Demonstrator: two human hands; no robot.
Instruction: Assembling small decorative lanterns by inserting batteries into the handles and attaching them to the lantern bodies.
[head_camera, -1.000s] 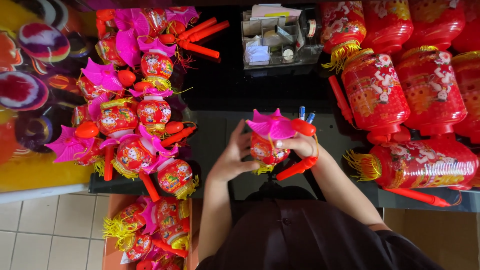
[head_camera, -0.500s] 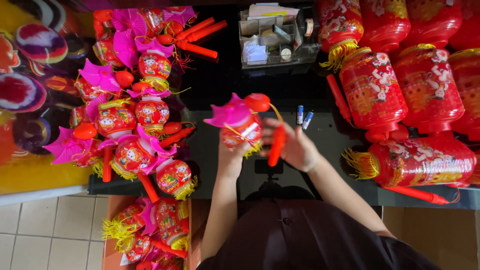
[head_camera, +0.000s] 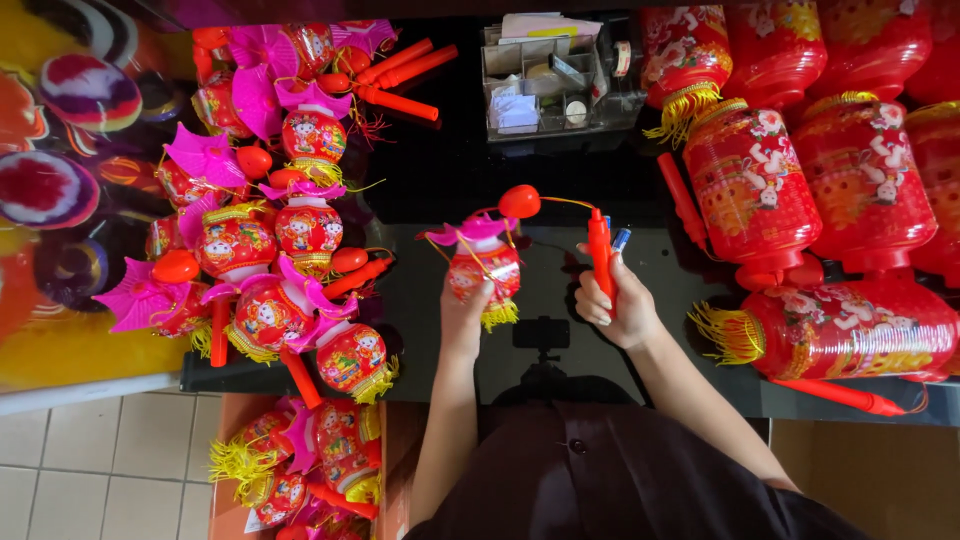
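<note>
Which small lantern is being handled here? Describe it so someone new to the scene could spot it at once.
Start at the black table, between the heap of small lanterns on its left and the big red lanterns on its right. At the middle, the left hand holds a small red lantern with a pink top and yellow fringe. Unlike the heaped ones, it is off the table, wired to the orange stick in the right hand.

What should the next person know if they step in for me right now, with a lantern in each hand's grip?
Left hand: holds the small red lantern with its pink top, upright over the dark table.
Right hand: grips the red handle stick; a thin wire runs from it to the red ball above the lantern.
Done: lantern, wire and stick look joined.
Left: not yet set down. A pile of similar small lanterns lies to the left, large red lanterns to the right, a clear organiser behind.
</note>
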